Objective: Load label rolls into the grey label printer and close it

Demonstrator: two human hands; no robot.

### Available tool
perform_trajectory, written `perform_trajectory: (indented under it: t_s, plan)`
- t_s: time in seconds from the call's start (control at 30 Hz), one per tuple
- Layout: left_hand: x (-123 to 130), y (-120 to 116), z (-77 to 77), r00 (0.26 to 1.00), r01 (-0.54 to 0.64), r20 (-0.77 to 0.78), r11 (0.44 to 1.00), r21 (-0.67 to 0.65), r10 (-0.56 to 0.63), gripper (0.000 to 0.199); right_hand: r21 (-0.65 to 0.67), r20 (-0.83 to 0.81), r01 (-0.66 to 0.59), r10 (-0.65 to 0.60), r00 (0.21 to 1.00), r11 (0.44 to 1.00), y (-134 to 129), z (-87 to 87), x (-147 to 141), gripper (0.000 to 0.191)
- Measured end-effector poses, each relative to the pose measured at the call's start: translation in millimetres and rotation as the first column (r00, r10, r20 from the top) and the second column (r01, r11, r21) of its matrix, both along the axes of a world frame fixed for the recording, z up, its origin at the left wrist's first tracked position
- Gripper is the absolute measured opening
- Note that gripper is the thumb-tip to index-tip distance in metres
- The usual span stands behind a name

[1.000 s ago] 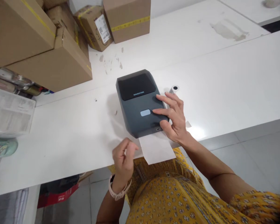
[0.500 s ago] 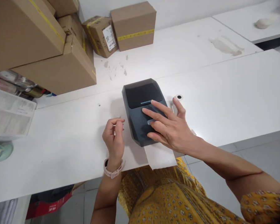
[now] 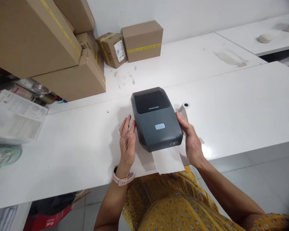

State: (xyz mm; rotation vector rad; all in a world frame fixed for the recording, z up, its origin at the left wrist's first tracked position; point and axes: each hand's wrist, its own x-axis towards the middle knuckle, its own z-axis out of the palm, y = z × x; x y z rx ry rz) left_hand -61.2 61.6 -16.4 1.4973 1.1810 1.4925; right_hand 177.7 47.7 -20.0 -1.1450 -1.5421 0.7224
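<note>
A dark grey label printer (image 3: 156,118) lies on the white table (image 3: 82,134), with a light blue button on its lid and its lid closed. White paper (image 3: 168,160) sticks out from its front end and overhangs the table's front edge. My left hand (image 3: 127,146) is beside the printer's left side, fingers apart, a fingertip at the casing, holding nothing. My right hand (image 3: 191,141) lies along the printer's right side, its fingers stretched out against the casing and partly hidden. A small white roll (image 3: 185,106) is just beyond the right fingertips.
Large cardboard boxes (image 3: 69,78) are stacked at the back left, and two smaller boxes (image 3: 144,41) stand by the wall. White packaging (image 3: 19,118) and a green-lidded container (image 3: 6,155) are at the left edge. A round white object (image 3: 265,38) lies far right.
My right hand has left the top of the printer for its right side, uncovering the button. My left hand has opened and come closer to the left side. The view has shifted slightly.
</note>
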Motion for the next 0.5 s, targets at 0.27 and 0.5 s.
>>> perform_trajectory:
  t_s: [0.27, 0.5]
  plan:
    - [5.1, 10.6, 4.6, 0.954, 0.13, 0.285, 0.987, -0.099, -0.097, 0.068, 0.14, 0.114, -0.024, 0.008, 0.994, 0.99, 22.7, 35.3, 5.8, 0.069]
    - [6.9, 16.6, 4.0, 0.995, -0.082, 0.036, 0.971, -0.223, 0.092, 0.06, 0.446, 0.064, -0.068, 0.044, 0.997, 0.893, 111.8, 110.2, -14.3, 0.067]
